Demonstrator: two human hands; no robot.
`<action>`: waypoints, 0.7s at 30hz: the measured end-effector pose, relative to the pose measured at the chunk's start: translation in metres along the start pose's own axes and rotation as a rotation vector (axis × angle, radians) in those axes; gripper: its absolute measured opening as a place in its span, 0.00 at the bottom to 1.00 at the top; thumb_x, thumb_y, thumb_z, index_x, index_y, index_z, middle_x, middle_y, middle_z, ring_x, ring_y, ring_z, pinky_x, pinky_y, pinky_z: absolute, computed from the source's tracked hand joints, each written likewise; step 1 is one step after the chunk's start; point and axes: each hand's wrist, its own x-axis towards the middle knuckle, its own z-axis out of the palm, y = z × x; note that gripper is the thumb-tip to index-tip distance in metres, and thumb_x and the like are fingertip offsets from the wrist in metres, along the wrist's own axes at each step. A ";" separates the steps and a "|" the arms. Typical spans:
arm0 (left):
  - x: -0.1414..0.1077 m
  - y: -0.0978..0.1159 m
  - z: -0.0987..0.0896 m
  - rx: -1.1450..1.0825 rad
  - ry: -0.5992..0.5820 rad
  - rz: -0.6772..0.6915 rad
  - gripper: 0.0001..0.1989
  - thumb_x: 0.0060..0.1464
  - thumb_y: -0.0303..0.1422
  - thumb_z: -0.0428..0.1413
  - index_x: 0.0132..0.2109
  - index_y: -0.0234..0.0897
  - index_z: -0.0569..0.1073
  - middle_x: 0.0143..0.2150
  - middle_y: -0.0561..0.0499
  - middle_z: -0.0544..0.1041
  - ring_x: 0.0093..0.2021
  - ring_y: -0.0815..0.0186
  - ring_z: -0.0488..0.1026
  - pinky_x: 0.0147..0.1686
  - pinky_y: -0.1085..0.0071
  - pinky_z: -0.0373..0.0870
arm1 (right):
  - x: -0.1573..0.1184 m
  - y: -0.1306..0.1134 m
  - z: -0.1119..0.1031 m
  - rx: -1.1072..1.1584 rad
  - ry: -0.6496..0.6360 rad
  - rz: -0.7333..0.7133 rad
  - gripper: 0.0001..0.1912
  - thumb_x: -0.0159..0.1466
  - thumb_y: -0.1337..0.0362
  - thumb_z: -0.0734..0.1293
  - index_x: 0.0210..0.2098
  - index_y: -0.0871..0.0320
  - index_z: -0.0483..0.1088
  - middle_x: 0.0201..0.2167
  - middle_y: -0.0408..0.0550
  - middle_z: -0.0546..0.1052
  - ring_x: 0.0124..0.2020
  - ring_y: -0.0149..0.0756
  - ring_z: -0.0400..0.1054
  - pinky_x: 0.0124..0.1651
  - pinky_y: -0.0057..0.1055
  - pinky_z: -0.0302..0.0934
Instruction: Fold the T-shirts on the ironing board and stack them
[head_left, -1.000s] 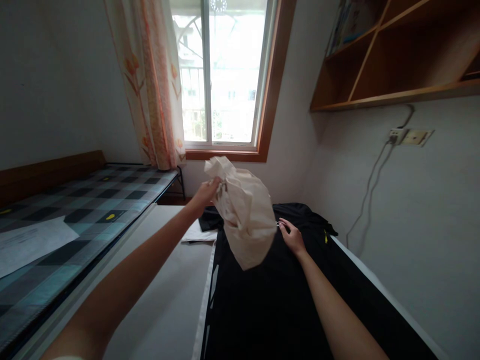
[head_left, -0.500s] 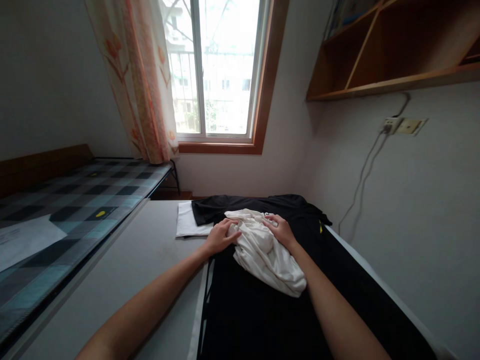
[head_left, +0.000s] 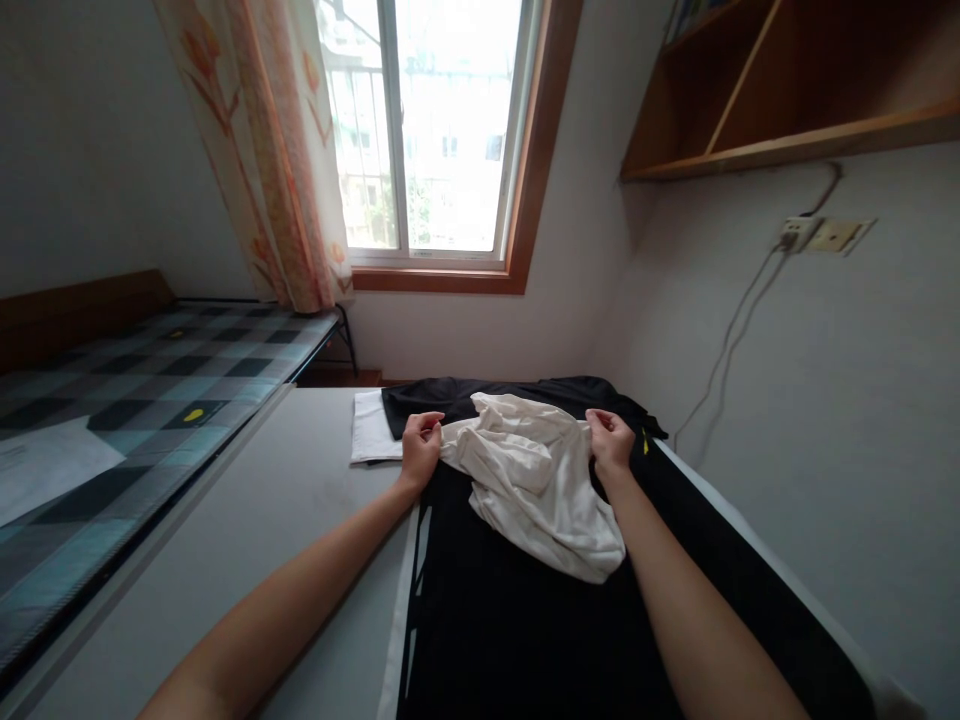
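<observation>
A crumpled white cloth garment (head_left: 532,480) lies bunched on a black cloth (head_left: 510,630) spread over the table. My left hand (head_left: 421,448) is closed on the garment's upper left edge. Its upper right edge is pinched in my right hand (head_left: 609,440). Between the two hands the top edge is partly spread, while the lower part stays in folds. Behind it lies a dark garment (head_left: 465,395) with a small yellow mark at its right, overlapping a folded white cloth (head_left: 371,430).
The grey tabletop (head_left: 300,500) extends at the left. Beyond it is a bed with a checked mattress (head_left: 247,350) and a paper sheet (head_left: 52,465). A wooden shelf (head_left: 787,150) and a plugged-in cable (head_left: 727,350) are on the right wall.
My hands have moved apart, left and right, and closed on the white garment's edges. Its upper part is now wider. The view has shifted slightly.
</observation>
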 end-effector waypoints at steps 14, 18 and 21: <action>-0.019 0.019 0.000 0.346 -0.419 0.441 0.11 0.55 0.31 0.56 0.47 0.42 0.75 0.43 0.49 0.77 0.46 0.61 0.71 0.50 0.62 0.59 | -0.047 -0.005 0.027 -0.528 -0.493 -0.445 0.12 0.60 0.56 0.64 0.36 0.55 0.76 0.36 0.51 0.76 0.40 0.44 0.69 0.45 0.38 0.59; -0.018 0.018 0.001 0.182 -0.276 0.374 0.05 0.55 0.27 0.55 0.37 0.39 0.76 0.37 0.51 0.75 0.41 0.64 0.71 0.48 0.63 0.60 | -0.032 -0.007 0.021 -0.207 -0.309 -0.365 0.17 0.62 0.52 0.60 0.32 0.58 0.73 0.32 0.51 0.76 0.34 0.40 0.68 0.40 0.36 0.61; -0.014 0.015 0.001 -0.024 -0.119 0.195 0.04 0.56 0.30 0.54 0.37 0.38 0.74 0.36 0.51 0.74 0.38 0.65 0.71 0.41 0.69 0.64 | -0.016 -0.004 0.015 -0.070 -0.045 -0.247 0.17 0.60 0.50 0.59 0.32 0.58 0.69 0.30 0.51 0.74 0.32 0.39 0.67 0.38 0.36 0.61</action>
